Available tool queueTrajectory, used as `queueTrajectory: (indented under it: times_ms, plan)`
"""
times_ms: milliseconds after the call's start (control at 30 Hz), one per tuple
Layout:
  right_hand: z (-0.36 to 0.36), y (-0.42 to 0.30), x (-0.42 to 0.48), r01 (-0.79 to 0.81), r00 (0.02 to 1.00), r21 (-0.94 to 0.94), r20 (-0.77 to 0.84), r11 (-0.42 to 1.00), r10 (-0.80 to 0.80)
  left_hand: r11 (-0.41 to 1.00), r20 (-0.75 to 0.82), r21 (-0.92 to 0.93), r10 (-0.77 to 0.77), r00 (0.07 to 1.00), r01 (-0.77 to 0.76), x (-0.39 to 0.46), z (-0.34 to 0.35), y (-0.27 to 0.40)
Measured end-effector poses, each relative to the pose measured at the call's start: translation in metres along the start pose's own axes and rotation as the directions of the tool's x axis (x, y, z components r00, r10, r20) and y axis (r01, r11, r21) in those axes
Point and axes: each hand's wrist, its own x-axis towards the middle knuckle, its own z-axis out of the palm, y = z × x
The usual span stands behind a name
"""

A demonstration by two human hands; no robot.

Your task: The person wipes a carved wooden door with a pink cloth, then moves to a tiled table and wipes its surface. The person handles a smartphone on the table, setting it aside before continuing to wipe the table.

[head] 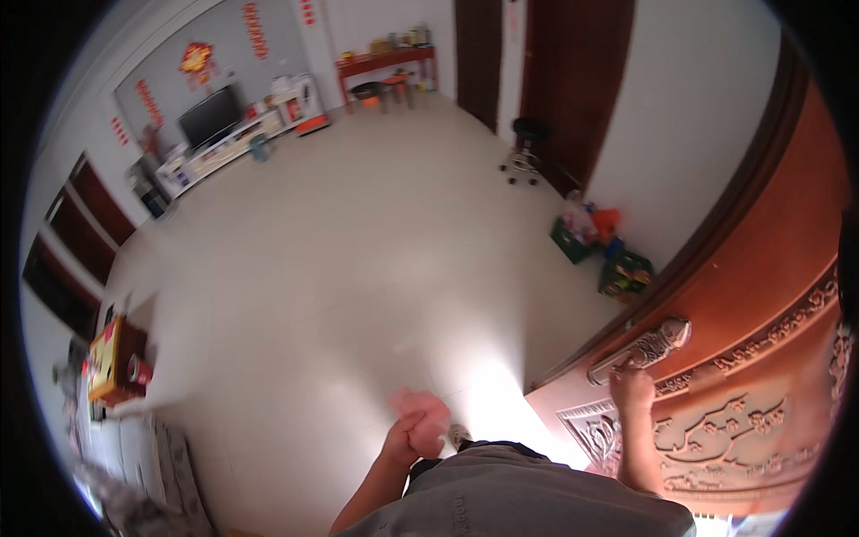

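My left hand holds a crumpled pink cloth low in front of my body. On the right, my right hand is at the ornate metal handle plate of a carved reddish-brown door; its fingertips touch the lower part of the plate. The door stands ajar and bears raised branch and flower patterns. Bright light falls on the floor beside its edge. One of my shoes shows beneath me.
Green crates with bags stand by the right wall, near a black wheeled stool. A television cabinet and a red table line the far walls. At left are a wooden box-like table and a grey sofa.
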Motion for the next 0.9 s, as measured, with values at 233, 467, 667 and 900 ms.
queueTrajectory:
  times_ms: [233, 467, 667, 900]
  plan:
    - [-0.008, -0.027, -0.012, -0.206, 0.973, 0.159, -0.076, 0.966, 0.220, 0.991, 0.373, 0.133, -0.068, 0.925, 0.020, 0.118, 0.005, 0.057]
    - [0.003, -0.034, -0.016, -0.333, 0.923, 0.210, -0.125, 0.919, 0.363, 0.899, 0.491, 0.195, -0.436, 0.754, 0.393, 0.222, 0.092, 0.115]
    - [-0.023, -0.058, -0.021, -0.617, 0.773, 0.224, -0.004, 0.754, 0.634, 0.742, 0.393, 0.361, -0.671, 0.629, 0.566, 0.359, 0.129, 0.120]
    - [-0.084, -0.151, 0.024, -0.874, 0.483, 0.285, 0.597, 0.393, 0.641, 0.470, 0.370, 0.575, -0.880, 0.300, 0.670, 0.505, 0.202, 0.098]
